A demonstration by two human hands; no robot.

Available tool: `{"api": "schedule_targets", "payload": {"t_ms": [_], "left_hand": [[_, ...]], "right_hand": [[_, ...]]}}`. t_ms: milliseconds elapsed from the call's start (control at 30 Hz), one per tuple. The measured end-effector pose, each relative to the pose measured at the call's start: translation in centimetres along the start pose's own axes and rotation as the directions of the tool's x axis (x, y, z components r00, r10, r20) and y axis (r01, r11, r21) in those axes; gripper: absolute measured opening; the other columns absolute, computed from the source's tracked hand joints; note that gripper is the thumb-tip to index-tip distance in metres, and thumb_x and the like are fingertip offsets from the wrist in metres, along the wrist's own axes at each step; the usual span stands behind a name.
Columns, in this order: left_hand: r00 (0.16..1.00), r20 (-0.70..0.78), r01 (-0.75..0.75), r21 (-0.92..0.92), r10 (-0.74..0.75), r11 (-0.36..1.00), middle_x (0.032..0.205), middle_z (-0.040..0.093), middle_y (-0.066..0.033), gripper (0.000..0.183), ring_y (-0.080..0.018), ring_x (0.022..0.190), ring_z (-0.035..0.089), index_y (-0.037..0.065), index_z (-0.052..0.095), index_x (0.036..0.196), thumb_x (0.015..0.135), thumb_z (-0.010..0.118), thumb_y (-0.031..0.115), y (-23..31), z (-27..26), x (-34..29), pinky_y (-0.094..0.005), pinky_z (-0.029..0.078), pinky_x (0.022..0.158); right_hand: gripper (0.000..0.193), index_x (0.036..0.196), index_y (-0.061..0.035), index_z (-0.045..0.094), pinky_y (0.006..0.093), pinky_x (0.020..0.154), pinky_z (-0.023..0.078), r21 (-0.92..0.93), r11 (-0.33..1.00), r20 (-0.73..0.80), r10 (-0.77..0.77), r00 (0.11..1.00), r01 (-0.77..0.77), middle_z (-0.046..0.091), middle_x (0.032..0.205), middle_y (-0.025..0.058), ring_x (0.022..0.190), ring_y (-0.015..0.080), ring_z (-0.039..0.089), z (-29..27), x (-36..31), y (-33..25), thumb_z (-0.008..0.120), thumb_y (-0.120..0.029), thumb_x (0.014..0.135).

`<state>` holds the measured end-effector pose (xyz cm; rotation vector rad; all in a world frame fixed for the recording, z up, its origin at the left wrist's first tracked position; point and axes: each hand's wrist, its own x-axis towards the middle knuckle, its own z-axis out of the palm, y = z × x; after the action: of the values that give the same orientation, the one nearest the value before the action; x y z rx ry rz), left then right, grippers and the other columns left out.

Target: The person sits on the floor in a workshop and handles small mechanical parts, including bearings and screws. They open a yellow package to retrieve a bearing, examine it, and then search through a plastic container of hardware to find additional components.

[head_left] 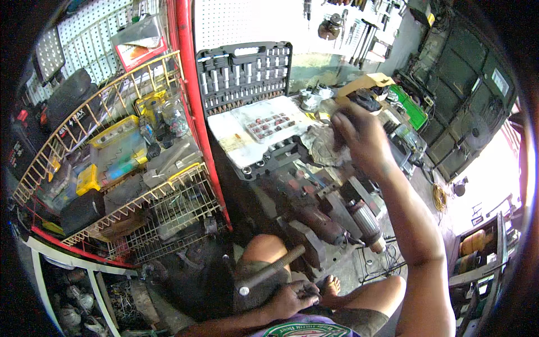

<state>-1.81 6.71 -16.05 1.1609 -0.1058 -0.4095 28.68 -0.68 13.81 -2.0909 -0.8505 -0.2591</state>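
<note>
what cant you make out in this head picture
All in the head view:
- right hand: blurred, so any grip is unclear
- left hand: curled fingers and shadow hide any contents
- reddish pieces: too small to identify
- shirt: cut off by the lower edge

The right hand is raised near a yellow box, while the left hand (its grip unclear) is held near a threaded rod.
</note>
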Motion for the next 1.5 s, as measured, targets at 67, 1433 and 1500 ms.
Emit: {"api": "schedule_targets", "payload": {"t_ms": [67, 1433, 1500], "left_hand": [[0.999, -0.006, 0.043, -0.127, -0.044, 0.991, 0.107, 0.074, -0.0046, 0.02, -0.0114, 0.1, 0.071, 0.002, 0.068, 0.117, 0.099, 0.075, 0.002, 0.7, 0.4, -0.1, -0.0293, 0.059, 0.092], [0.974, -0.227, 0.069, 0.206, -0.021, 0.976, 0.108, 0.076, -0.0121, 0.019, -0.0171, 0.094, 0.074, 0.001, 0.064, 0.115, 0.099, 0.074, 0.003, 2.1, 18.7, 3.0, -0.0309, 0.062, 0.086], [0.983, -0.166, -0.024, 0.336, 0.084, 0.942, 0.111, 0.077, -0.0144, 0.019, -0.017, 0.097, 0.074, -0.001, 0.063, 0.117, 0.101, 0.072, 0.0, 1.9, 18.7, 3.0, -0.0295, 0.063, 0.086]], "right_hand": [[0.02, 0.102, 0.0045, 0.071, 0.0343, 0.071, 0.053, -0.128, 0.989, -0.017, 0.073, 0.997, -0.074, 0.069, 0.081, 0.0085, 0.074, 0.0161, 0.065, -3.1, -7.3, -1.9, 0.063, -0.014, 0.102], [0.022, 0.107, 0.0, 0.072, 0.0407, 0.079, 0.063, 0.333, 0.891, -0.504, 0.445, 0.74, -0.309, 0.077, 0.104, 0.0185, 0.094, 0.0354, 0.077, -2.6, -50.8, 0.7, 0.082, -0.003, 0.087], [0.024, 0.107, 0.0002, 0.071, 0.0411, 0.079, 0.063, 0.332, 0.891, -0.512, 0.446, 0.734, -0.31, 0.077, 0.105, 0.0185, 0.094, 0.0357, 0.077, -2.2, -50.9, 0.5, 0.082, -0.004, 0.087]]}}
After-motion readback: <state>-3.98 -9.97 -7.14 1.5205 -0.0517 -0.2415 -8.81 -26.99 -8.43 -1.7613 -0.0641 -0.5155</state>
